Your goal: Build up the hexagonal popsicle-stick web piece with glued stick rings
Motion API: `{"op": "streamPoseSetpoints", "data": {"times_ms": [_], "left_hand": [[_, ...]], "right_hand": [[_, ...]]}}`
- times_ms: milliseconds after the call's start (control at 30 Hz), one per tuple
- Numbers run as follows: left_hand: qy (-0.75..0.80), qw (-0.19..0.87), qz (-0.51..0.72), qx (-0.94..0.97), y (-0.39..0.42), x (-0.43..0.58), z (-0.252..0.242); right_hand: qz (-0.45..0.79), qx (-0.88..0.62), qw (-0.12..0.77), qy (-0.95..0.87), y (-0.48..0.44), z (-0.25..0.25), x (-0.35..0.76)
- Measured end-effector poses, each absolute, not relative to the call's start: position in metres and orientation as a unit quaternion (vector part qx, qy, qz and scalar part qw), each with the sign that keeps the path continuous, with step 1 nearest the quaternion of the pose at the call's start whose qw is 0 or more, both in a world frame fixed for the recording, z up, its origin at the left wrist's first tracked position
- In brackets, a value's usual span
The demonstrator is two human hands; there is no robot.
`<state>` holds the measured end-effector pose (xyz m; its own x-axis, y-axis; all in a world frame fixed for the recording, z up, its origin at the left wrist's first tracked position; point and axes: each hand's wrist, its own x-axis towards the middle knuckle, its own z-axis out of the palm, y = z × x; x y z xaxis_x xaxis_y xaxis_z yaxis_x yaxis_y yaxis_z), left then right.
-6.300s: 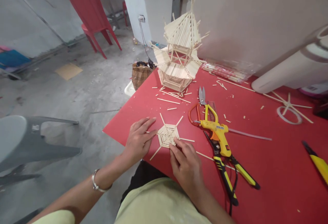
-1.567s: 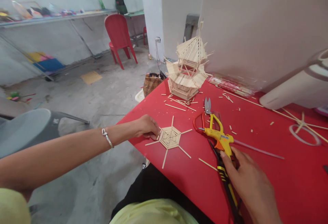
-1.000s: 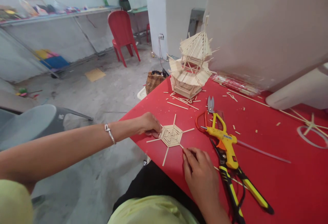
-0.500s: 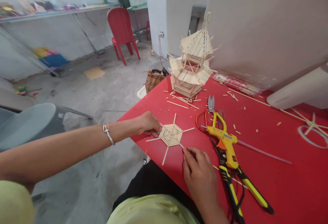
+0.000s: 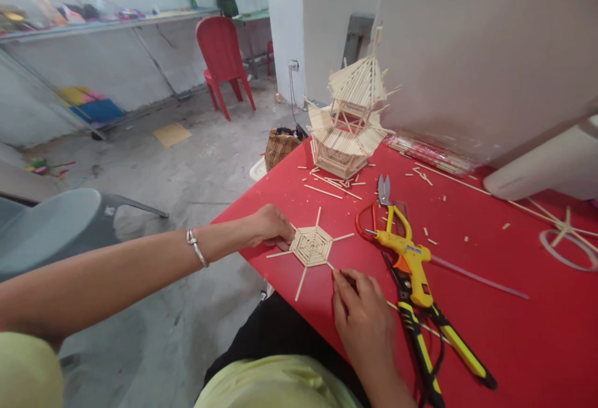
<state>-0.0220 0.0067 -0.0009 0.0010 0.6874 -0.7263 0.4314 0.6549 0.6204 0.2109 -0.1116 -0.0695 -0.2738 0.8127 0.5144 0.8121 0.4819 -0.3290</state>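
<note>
A web-shaped hexagon of thin wooden sticks (image 5: 312,247), with spokes standing out from its corners, lies on the red tabletop (image 5: 504,339) near the left edge. My left hand (image 5: 273,227) pinches its upper left side, the fingertips partly hidden. The fingers of my right hand (image 5: 364,311) close on the end of its lower right spoke. Just right of that hand are a yellow glue gun (image 5: 413,261) with a clear glue stick in its back and long black-and-yellow handled cutters (image 5: 420,349). Beyond them rest scissors (image 5: 384,191) with grey blades.
A pagoda-like stick model (image 5: 348,115) stands at the table's far corner, with stick offcuts (image 5: 334,184) before it. Packaged sticks (image 5: 432,152), a white roll (image 5: 542,159) and a tape ring (image 5: 567,250) lie to the right. A red chair (image 5: 222,53) stands across the floor.
Both hands and the stick web stay where they were. Only a very slight shift of the camera's view shows.
</note>
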Motion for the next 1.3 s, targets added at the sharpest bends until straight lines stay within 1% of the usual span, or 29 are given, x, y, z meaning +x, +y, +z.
{"op": "streamPoseSetpoints", "data": {"times_ms": [200, 633, 1300], "left_hand": [[0.717, 0.573, 0.121, 0.378, 0.0037, -0.0207, 0.0029], [0.716, 0.588, 0.123, 0.356, 0.0052, -0.0213, 0.0004], [0.714, 0.584, 0.133, 0.362, 0.0044, -0.0208, 0.0002]], "right_hand": [[0.005, -0.509, 0.318, -0.799, -0.1135, -0.0707, 0.2123], [0.002, -0.513, 0.318, -0.798, -0.1113, -0.0666, 0.2107], [0.0, -0.516, 0.316, -0.796, -0.1126, -0.0673, 0.2111]]}}
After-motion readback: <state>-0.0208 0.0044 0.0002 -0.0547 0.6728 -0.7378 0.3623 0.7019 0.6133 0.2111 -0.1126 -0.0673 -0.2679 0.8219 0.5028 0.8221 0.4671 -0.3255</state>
